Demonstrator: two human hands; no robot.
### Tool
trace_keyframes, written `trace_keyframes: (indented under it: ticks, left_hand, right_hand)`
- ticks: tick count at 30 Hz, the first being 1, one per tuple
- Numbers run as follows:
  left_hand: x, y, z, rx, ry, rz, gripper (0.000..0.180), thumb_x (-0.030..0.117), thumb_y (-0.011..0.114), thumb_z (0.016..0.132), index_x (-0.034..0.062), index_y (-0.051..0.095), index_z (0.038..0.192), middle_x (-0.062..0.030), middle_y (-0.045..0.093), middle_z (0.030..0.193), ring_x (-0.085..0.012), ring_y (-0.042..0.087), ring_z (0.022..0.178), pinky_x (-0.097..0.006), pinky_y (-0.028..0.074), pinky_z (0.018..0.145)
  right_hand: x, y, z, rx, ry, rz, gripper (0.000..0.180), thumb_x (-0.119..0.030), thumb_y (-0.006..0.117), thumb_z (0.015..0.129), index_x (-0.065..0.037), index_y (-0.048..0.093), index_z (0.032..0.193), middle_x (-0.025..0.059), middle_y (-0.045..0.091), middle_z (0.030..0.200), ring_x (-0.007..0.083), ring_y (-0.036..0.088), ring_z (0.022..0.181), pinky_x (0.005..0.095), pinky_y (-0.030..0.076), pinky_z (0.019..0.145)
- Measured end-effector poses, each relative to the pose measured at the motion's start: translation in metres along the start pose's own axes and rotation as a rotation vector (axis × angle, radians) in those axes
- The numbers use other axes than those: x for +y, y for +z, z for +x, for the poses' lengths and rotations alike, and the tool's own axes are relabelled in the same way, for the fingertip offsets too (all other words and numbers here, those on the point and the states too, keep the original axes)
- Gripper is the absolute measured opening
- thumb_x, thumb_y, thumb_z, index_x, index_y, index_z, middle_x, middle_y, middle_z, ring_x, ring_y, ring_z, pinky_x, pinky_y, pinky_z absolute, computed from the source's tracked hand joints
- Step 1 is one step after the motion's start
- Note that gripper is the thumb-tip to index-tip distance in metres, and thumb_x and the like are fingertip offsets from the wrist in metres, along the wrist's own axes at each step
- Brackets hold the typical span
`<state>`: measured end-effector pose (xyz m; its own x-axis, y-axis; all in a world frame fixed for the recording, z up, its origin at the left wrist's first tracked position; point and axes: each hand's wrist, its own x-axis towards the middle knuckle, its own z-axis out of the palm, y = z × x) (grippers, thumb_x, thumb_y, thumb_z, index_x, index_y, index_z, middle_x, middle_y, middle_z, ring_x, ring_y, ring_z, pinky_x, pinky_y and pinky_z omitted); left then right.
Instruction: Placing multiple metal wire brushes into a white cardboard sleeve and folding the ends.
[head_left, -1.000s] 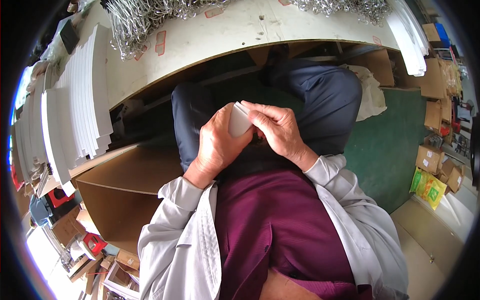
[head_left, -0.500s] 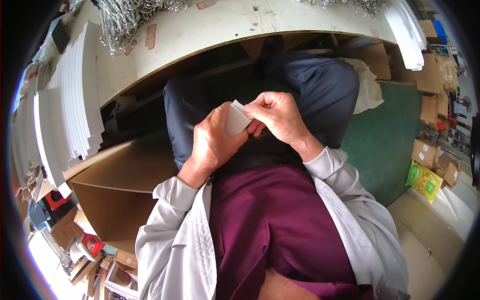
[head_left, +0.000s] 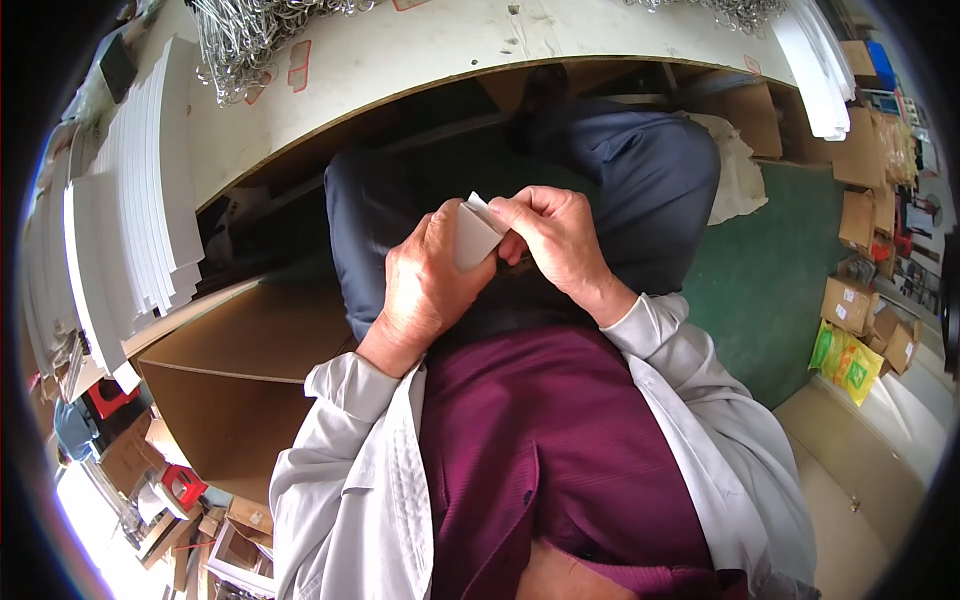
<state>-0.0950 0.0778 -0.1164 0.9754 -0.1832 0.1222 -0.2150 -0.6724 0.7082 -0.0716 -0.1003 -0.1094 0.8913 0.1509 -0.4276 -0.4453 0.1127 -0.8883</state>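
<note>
Above my lap, my left hand (head_left: 421, 277) is wrapped round a small white cardboard box (head_left: 474, 238), its thumb and fingers on either side. A flap (head_left: 478, 206) stands up at the box's far end. My right hand (head_left: 560, 232) pinches at that end from the right, with thumb and forefinger against the flap edge. Its other fingers curl under, partly hidden. Whether anything is inside the box I cannot see.
Ahead is a white worktop (head_left: 420, 52) with piles of metal hooks (head_left: 255, 40). Stacks of white folded card (head_left: 130, 200) lie at the left, more white card (head_left: 812, 80) at the far right. A large open brown carton (head_left: 230, 375) stands by my left side.
The flap at the box's far end stands up more than before. My right thumb and forefinger have shifted slightly along it; the left hand keeps its hold.
</note>
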Motion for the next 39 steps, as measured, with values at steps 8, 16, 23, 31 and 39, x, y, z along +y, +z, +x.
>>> trace_keyframes:
  ticks: [8,16,23,31,39]
  left_hand:
    - [-0.003,0.005,-0.001,0.01,0.051,0.061,0.06,0.016,0.083,0.07,0.0004,0.059,0.123,-0.0172,0.071,0.095,-0.0357,0.073,0.083,-0.042,0.062,0.07]
    - [-0.012,0.007,-0.004,0.006,0.009,0.028,0.058,0.016,0.084,0.072,0.0009,0.06,0.122,-0.0171,0.071,0.096,-0.0356,0.074,0.085,-0.043,0.062,0.071]
    - [-0.007,0.005,-0.004,-0.004,0.031,0.017,0.059,0.018,0.086,0.072,0.0013,0.06,0.122,-0.0175,0.072,0.098,-0.0366,0.074,0.086,-0.043,0.062,0.071]
    - [-0.007,0.005,-0.007,-0.046,0.003,0.007,0.064,0.013,0.087,0.071,0.0009,0.059,0.128,-0.0194,0.072,0.102,-0.0376,0.074,0.09,-0.043,0.062,0.077]
    - [-0.004,0.004,-0.006,-0.055,0.04,-0.012,0.069,0.013,0.086,0.072,0.0113,0.055,0.134,-0.0159,0.071,0.1,-0.0355,0.073,0.087,-0.043,0.062,0.072]
  right_hand:
    - [0.002,-0.002,0.002,0.049,0.024,-0.052,0.026,-0.018,0.068,0.097,0.004,0.072,0.083,0.0075,0.071,0.07,0.0104,0.066,0.055,0.024,0.051,0.046]
    - [0.008,-0.007,-0.002,-0.076,0.009,-0.016,0.024,-0.02,0.067,0.1,0.001,0.071,0.09,0.0065,0.071,0.074,0.0104,0.067,0.06,0.0234,0.053,0.051]
    - [0.007,-0.014,0.0,-0.083,0.05,-0.172,0.025,-0.02,0.066,0.101,0.001,0.072,0.089,0.0063,0.07,0.074,0.0111,0.067,0.059,0.0236,0.053,0.052]
    - [0.018,-0.006,-0.001,-0.059,-0.112,-0.268,0.018,-0.015,0.067,0.1,0.003,0.072,0.1,0.0044,0.071,0.079,0.009,0.067,0.063,0.0229,0.053,0.054]
    - [0.0,-0.006,0.003,-0.054,-0.22,-0.556,0.017,-0.011,0.073,0.095,0.005,0.072,0.103,0.0135,0.077,0.089,0.0147,0.075,0.077,0.0291,0.059,0.066]
